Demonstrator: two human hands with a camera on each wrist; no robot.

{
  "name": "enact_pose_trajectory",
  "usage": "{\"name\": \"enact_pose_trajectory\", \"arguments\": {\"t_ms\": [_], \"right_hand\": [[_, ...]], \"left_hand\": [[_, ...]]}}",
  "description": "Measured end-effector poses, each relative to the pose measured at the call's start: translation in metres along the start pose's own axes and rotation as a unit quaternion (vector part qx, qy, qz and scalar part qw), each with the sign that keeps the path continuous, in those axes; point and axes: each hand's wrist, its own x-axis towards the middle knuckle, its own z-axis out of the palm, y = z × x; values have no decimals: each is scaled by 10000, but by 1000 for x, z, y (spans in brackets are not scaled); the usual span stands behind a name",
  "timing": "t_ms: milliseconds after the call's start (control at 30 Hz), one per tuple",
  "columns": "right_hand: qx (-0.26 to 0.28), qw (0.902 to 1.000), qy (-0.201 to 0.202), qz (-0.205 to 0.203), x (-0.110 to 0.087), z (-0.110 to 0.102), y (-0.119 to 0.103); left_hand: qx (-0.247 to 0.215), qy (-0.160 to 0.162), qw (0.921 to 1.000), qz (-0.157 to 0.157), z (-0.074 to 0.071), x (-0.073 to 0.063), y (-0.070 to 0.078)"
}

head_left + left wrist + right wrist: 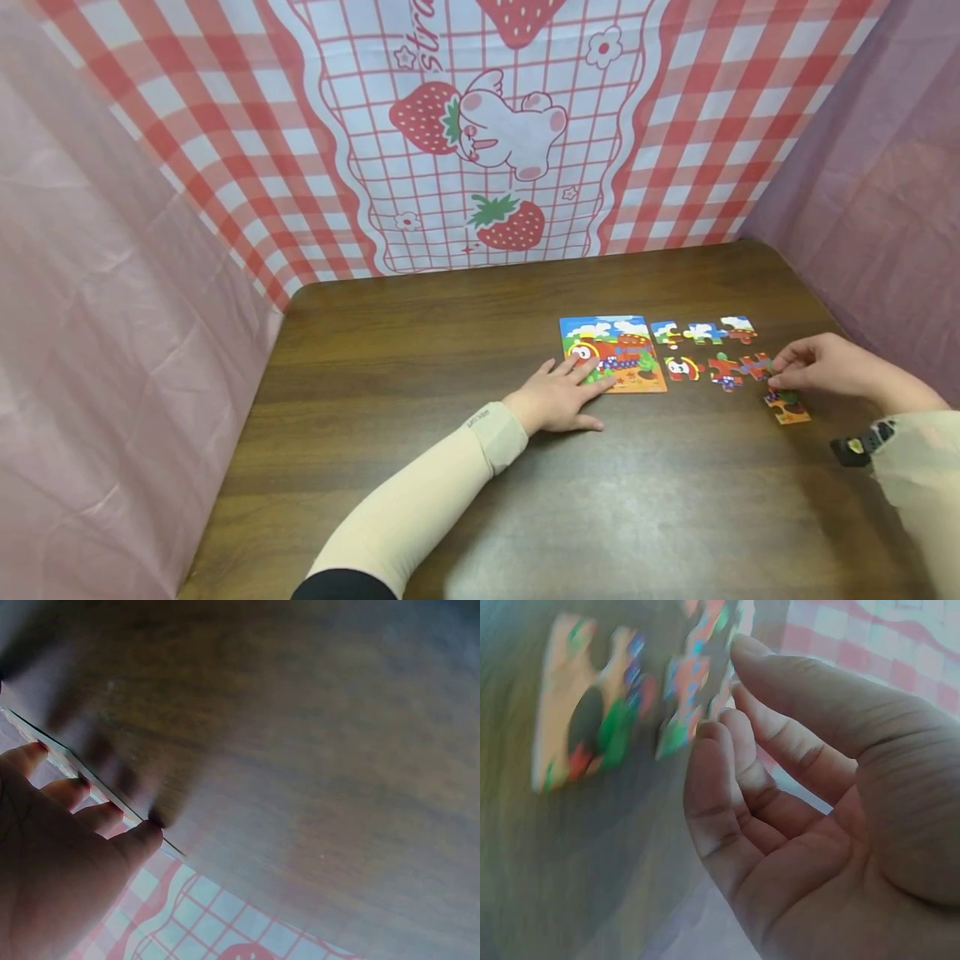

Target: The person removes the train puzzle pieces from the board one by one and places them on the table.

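Note:
My left hand (pixel 558 396) lies with spread fingers on the lower left of a square picture board (pixel 637 379), showing a red vehicle with a face. In the left wrist view, the fingertips (pixel 105 815) touch the board's edge. Over at the right, my right hand (pixel 821 371) hovers with bent fingers beside an orange corner puzzle piece (pixel 791 411) lying on the table. The right wrist view has its thumb and fingertips close together, nothing visibly held between them, and the corner piece (pixel 585 712) away from them. A red-and-blue puzzle piece (pixel 684 694) appears just beyond the fingertips.
Several loose puzzle pieces lie in two rows right of the board, among them a cloud piece (pixel 705 333), a face piece (pixel 682 368) and a red piece (pixel 724 371). Checked cloth (pixel 690 167) hangs behind the brown wooden table (pixel 420 333).

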Motion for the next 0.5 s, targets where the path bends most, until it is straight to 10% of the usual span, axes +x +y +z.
{"name": "enact_pose_trajectory", "arguments": {"t_ms": [500], "right_hand": [[272,9941,-247,-1018,50,41,-95]], "left_hand": [[147,-33,9999,-6,1,-3,0]]}}
